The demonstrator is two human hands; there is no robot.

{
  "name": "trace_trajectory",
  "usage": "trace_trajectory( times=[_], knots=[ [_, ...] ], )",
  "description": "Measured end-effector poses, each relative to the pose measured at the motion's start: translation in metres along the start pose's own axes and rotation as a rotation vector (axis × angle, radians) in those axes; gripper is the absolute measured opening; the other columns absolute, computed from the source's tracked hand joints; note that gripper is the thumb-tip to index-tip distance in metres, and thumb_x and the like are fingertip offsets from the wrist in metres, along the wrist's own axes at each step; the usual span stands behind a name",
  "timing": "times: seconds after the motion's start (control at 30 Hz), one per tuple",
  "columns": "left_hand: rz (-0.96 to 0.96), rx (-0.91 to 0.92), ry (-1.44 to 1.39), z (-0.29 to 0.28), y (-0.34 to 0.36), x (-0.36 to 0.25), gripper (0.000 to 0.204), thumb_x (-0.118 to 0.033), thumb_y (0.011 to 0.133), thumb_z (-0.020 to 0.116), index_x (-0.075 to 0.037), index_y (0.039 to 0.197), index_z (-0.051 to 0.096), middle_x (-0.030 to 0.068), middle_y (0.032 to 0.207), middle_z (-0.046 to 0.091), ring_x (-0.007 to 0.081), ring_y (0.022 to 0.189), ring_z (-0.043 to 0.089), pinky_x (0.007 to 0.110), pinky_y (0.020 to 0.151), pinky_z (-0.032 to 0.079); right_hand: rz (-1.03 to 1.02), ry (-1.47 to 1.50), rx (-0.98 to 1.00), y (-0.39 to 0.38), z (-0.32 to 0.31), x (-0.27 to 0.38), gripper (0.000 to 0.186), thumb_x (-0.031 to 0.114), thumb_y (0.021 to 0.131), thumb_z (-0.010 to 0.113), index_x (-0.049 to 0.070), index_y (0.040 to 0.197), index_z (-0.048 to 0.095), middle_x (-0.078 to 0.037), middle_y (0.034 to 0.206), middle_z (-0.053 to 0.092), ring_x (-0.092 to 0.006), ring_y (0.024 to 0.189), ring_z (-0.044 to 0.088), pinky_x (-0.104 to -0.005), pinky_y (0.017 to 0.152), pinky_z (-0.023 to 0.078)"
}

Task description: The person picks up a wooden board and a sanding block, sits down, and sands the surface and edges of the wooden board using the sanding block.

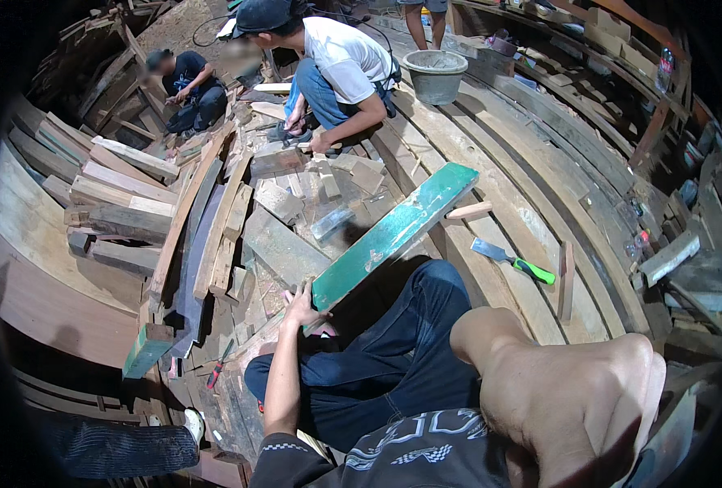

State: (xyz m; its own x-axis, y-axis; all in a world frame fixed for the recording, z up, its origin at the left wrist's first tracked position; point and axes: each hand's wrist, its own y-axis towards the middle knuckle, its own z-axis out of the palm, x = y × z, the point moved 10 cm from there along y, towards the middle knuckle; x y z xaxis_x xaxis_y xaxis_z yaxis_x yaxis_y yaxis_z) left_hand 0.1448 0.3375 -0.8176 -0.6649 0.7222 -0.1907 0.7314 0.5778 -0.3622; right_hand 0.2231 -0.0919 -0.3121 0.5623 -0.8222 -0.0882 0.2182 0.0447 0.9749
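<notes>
A long plank with worn green paint (393,232) lies slantwise before me, its far end up on the timber beams. At its near end my left hand (301,309) grips the edge, with fingers over the top. My right hand (576,394) is raised close to the camera, knuckles outward and fingers curled. Whatever it may hold is hidden behind the hand. Right of the plank, a chisel with a green and black handle (532,270) rests on the beams. A pointed wooden piece (468,211) touches the plank's right side.
Two people crouch farther off; the nearer one (349,73) works on wood with both hands. A grey bucket (435,77) stands on the beams (532,203). Stacked timber (125,195) fills the left. A red-handled screwdriver (217,372) and a small upright wood block (566,281) lie near.
</notes>
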Motion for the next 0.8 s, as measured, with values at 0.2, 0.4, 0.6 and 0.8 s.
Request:
trace_trajectory(
  times=[0.2, 0.4, 0.6, 0.8],
  knots=[
    [0.002, 0.007, -0.007, -0.011, -0.01, -0.001, 0.128, -0.056, 0.05, 0.082, -0.011, 0.15, 0.017, 0.0172, 0.153, 0.022, 0.0463, 0.14, 0.013, 0.057, 0.113, 0.011, -0.002, 0.102, -0.028, 0.0, -0.025, 0.005, 0.028, -0.009, 0.075, 0.053, 0.005, 0.051, 0.05, -0.005, 0.052, 0.05, -0.0113, 0.04, 0.046, -0.0284, 0.042, 0.046],
    [-0.062, 0.049, 0.005, -0.007, -0.021, 0.0, 0.13, -0.059, 0.047, 0.082, -0.009, 0.149, 0.019, 0.0176, 0.152, 0.025, 0.0436, 0.14, 0.013, 0.055, 0.114, 0.008, 0.043, 0.172, 0.015, 0.006, -0.049, 0.014, 0.023, -0.004, 0.078, 0.054, 0.004, 0.057, 0.054, -0.008, 0.062, 0.053, -0.0196, 0.051, 0.055, -0.0374, 0.057, 0.055],
    [-0.004, 0.058, 0.078, -0.006, -0.007, -0.017, 0.13, -0.063, 0.048, 0.08, -0.005, 0.148, 0.021, 0.0233, 0.146, 0.032, 0.0417, 0.139, 0.021, 0.054, 0.114, 0.005, 0.158, -0.134, -0.018, -0.007, -0.083, 0.017, 0.021, 0.01, 0.078, 0.057, 0.002, 0.059, 0.052, -0.008, 0.058, 0.049, -0.0198, 0.05, 0.05, -0.0345, 0.054, 0.046],
    [0.048, -0.056, 0.061, -0.016, -0.004, -0.005, 0.126, -0.061, 0.049, 0.082, -0.004, 0.146, 0.024, 0.0246, 0.144, 0.033, 0.0458, 0.134, 0.028, 0.057, 0.111, 0.018, 0.67, -1.35, -0.071, -0.075, -0.185, 0.039, 0.031, 0.024, 0.077, 0.061, 0.0, 0.061, 0.051, -0.007, 0.053, 0.045, -0.0199, 0.049, 0.045, -0.0315, 0.052, 0.036]
  ],
)
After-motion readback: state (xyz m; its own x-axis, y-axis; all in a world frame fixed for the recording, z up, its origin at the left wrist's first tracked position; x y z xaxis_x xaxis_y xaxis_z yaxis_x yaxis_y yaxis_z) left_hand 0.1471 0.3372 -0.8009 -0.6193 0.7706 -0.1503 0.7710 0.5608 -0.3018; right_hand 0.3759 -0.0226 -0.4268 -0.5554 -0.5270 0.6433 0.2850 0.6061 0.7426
